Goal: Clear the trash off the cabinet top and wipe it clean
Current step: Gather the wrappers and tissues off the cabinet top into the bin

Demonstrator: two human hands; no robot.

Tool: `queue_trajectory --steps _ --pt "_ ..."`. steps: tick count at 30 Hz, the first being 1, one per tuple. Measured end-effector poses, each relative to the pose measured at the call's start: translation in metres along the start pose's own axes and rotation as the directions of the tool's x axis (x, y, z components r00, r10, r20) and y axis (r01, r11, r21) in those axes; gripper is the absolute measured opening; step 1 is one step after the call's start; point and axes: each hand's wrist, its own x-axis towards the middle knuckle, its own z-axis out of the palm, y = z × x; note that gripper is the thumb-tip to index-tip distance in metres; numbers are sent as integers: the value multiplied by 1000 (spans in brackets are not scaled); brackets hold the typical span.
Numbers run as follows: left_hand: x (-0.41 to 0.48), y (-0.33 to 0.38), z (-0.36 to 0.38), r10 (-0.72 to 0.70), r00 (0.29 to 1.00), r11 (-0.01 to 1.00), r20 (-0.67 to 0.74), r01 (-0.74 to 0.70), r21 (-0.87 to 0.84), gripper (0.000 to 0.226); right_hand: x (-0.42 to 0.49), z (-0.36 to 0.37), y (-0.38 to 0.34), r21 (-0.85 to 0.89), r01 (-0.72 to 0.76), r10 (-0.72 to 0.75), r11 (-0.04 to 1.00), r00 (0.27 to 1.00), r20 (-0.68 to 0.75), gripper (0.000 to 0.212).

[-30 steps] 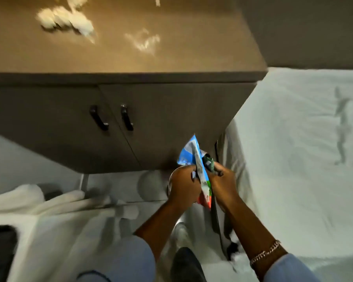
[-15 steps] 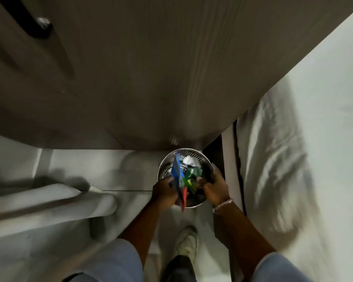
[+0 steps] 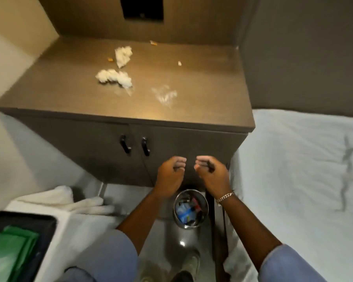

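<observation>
Head view: left hand (image 3: pixel 170 173) and right hand (image 3: pixel 212 174) loosely curled, holding nothing.

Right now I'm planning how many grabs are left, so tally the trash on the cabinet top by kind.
Crumpled white tissue wads: 2
Small scraps or crumbs: 3
White powdery smear: 1
Total: 6

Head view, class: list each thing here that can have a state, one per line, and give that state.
Left hand: empty, fingers curled.
Right hand: empty, fingers curled.
Cabinet doors: closed.
Cabinet top: littered, white smear not yet wiped.
Crumpled tissues: lying on the top.
Trash bin: upright on the floor, wrappers inside.
Green cloth: folded in the black tray.
</observation>
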Motion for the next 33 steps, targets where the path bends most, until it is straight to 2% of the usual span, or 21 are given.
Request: queue_trajectory --steps 4,6,8,10,12,14,16,18,19,21,22,24,26,28,31,33 --pt "13 69 -47 120 991 982 -64 -128 -139 28 40 6 -87 83 197 -199 977 980 14 21" --pt "26 93 -78 125 981 963 -151 -156 -220 26 66 16 -121 61 273 -273 960 962 2 22" --pt "48 110 -109 142 948 961 -286 -201 -188 27 97 28 -149 1 323 -323 946 946 -15 23" --pt "77 122 -143 194 892 974 -409 -223 -26 33 132 43 -172 -102 358 -361 928 933 -13 23" --pt "112 132 -175 257 860 964 -441 -193 185 40 172 61 -191 -222 382 -385 897 923 32 25" --pt "145 141 -199 264 890 899 -372 -87 428 50 210 84 -206 -326 389 -373 862 921 113 30" --pt "177 143 -217 189 938 783 -290 34 622 56 247 113 -221 -451 412 -353 792 911 214 37" --pt "200 139 -225 114 970 701 -214 74 709 51 276 143 -236 -529 474 -365 704 880 303 44" --pt "211 135 -228 104 973 693 -205 77 717 46 290 160 -243 -534 510 -379 675 860 342 46" --pt "229 124 -233 118 962 721 -246 88 688 29 318 192 -253 -537 568 -409 624 823 394 46" --pt "235 117 -235 119 949 768 -291 98 633 20 332 205 -255 -549 578 -404 603 816 414 49" --pt "238 108 -238 73 921 858 -384 138 494 9 352 227 -255 -603 565 -322 563 822 469 53" --pt "239 102 -243 40 904 889 -425 162 428 9 365 241 -251 -672 594 -244 442 801 547 45" --pt "238 98 -251 34 909 915 -414 138 379 18 365 244 -251 -725 615 -193 310 788 585 29" --pt "224 99 -257 43 933 972 -356 43 231 23 351 230 -250 -760 581 -170 292 813 556 22" --pt "207 102 -250 37 946 994 -321 -2 107 20 332 209 -245 -759 561 -176 331 827 535 21"
